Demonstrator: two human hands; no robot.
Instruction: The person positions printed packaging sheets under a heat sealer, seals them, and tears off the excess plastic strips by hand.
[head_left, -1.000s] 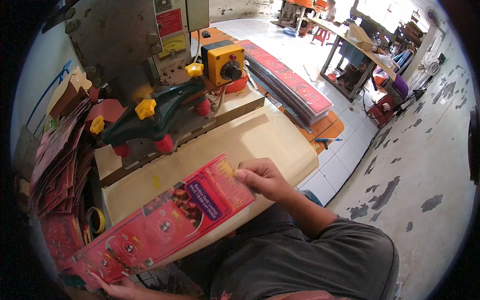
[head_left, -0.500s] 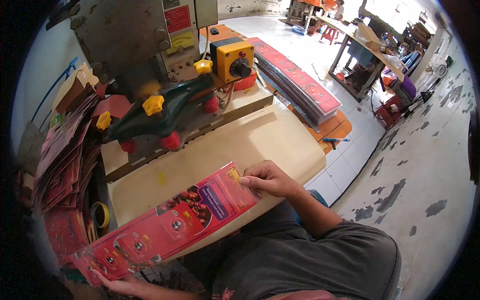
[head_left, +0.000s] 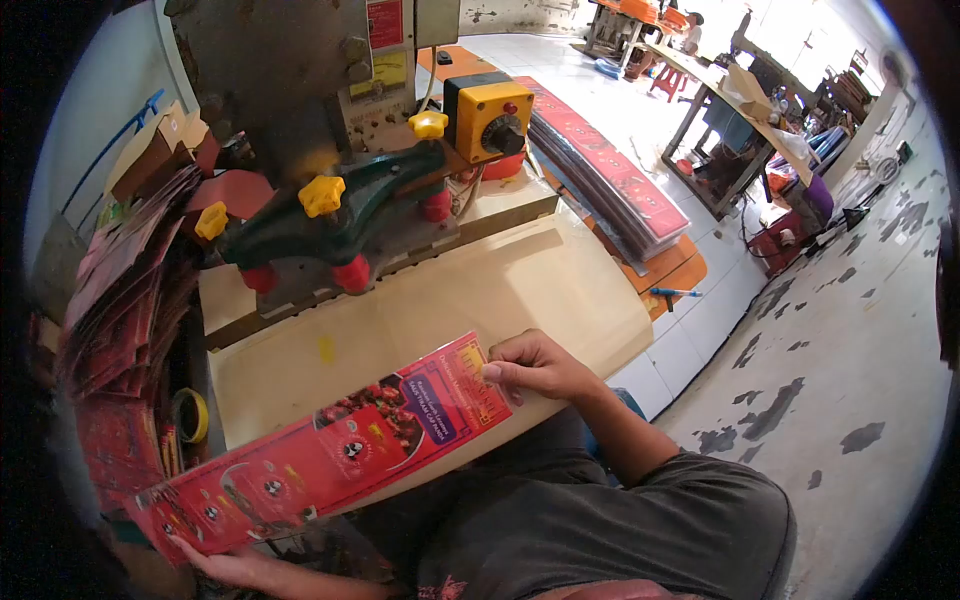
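A long red printed plastic sheet [head_left: 290,470] with food pictures stretches diagonally between my two hands, over the near edge of a cream-covered work surface [head_left: 440,275]. My right hand [head_left: 538,365] pinches its upper right end between thumb and fingers. At the lower left end, my left hand [head_left: 225,566] grips the sheet's edge, its fingers partly hidden beneath. Behind the work surface stands a press machine with a dark green bracket [head_left: 385,195], yellow star knobs [head_left: 322,196] and red feet [head_left: 350,273].
A yellow control box [head_left: 490,120] with a black dial sits behind the press. Stacked red printed sheets [head_left: 610,160] lie on an orange table at the back right. More red sheets [head_left: 130,290] pile up at left, near a yellow tape roll [head_left: 190,415]. A peeling wall [head_left: 830,380] runs along the right.
The view has shifted slightly, so the machine appears a little lower and further right. Both hands keep hold of the sheet, which stays in nearly the same position.
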